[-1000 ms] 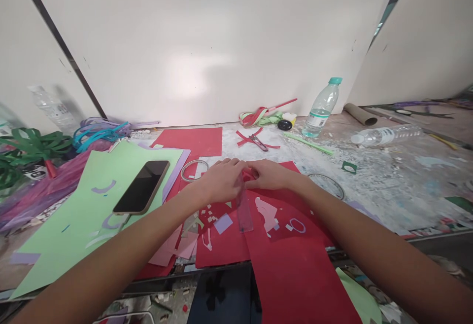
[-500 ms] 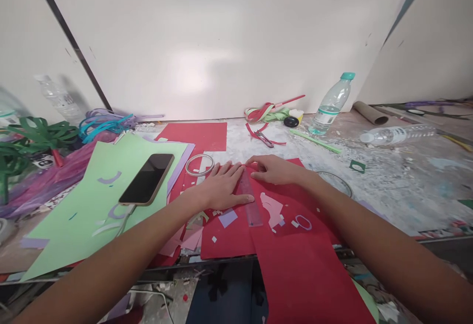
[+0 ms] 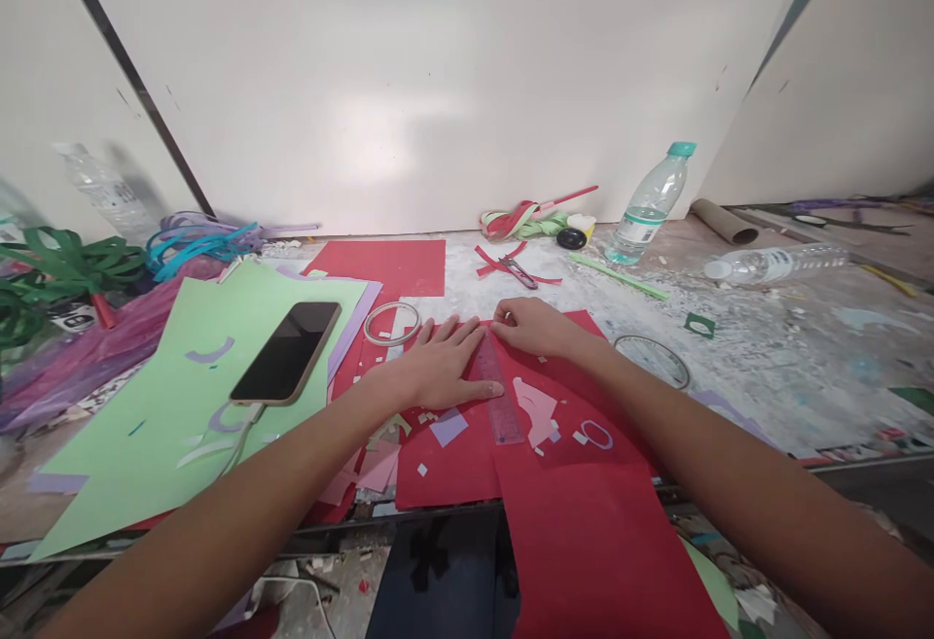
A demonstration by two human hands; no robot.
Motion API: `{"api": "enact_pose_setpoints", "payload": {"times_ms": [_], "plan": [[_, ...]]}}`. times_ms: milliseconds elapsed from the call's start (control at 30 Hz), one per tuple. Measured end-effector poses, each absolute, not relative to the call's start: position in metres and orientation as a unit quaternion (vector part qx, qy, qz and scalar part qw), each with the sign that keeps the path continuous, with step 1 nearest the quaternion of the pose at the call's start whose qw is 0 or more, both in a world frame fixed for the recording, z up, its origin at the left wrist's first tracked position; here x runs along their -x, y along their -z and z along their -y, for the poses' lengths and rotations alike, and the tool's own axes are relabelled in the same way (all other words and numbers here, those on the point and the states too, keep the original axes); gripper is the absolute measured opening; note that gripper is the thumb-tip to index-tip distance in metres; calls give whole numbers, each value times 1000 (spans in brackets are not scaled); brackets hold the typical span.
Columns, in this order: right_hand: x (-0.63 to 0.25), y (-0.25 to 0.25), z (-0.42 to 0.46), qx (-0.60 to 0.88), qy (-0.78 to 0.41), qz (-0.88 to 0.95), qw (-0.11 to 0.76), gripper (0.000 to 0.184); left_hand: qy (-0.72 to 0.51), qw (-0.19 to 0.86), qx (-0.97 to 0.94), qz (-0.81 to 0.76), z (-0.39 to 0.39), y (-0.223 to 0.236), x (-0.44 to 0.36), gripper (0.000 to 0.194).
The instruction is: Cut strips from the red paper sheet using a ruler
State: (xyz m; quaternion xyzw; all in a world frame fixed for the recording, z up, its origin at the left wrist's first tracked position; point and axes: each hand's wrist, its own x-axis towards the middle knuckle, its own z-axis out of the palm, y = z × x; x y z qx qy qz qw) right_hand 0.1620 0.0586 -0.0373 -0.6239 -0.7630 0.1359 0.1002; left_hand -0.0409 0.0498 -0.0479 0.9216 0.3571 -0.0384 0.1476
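My left hand (image 3: 444, 369) lies flat with its fingers spread, pressing on a clear pinkish ruler (image 3: 503, 420), the thumb across its middle. The ruler rests on red paper (image 3: 584, 513), whose near part hangs over the table edge. At the ruler's far end my right hand (image 3: 531, 328) is closed in a pinch at the paper's far edge; the little between its fingertips is mostly hidden. Beside the ruler on the red paper lie a pink scrap (image 3: 534, 410), a lilac ring (image 3: 598, 435) and a lilac square (image 3: 448, 427).
A phone (image 3: 286, 352) with a cable rests on green paper (image 3: 190, 406) at left. Tape rolls (image 3: 392, 324) lie on both sides of my hands. Farther back are a cutter knife (image 3: 518, 272), a standing bottle (image 3: 648, 206), a lying bottle (image 3: 777, 264) and a cardboard tube (image 3: 724, 222).
My right hand's fingers have drawn together into a tighter pinch and shifted slightly up at the ruler's far end. My left hand stays on the ruler. The view has shifted slightly.
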Motion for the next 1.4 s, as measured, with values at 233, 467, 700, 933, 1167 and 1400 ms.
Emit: {"api": "enact_pose_setpoints", "payload": {"times_ms": [233,467,700,933,1167,1400], "plan": [[-163,40,-58,617,-124,771,99,15,31,128,-930,-342,-38,42,37,97],[-165,40,-60,609,-125,776,102,18,43,142,-932,-332,-40,44,40,107],[-167,41,-61,596,-128,785,110,19,49,162,-931,-323,-44,42,41,112],[-167,38,-62,594,-134,784,120,19,44,167,-931,-321,-45,41,42,113],[-168,38,-61,598,-151,777,127,17,42,161,-935,-312,-49,42,43,108],[-168,38,-61,593,-148,781,127,16,40,166,-935,-311,-50,41,42,110]]}}
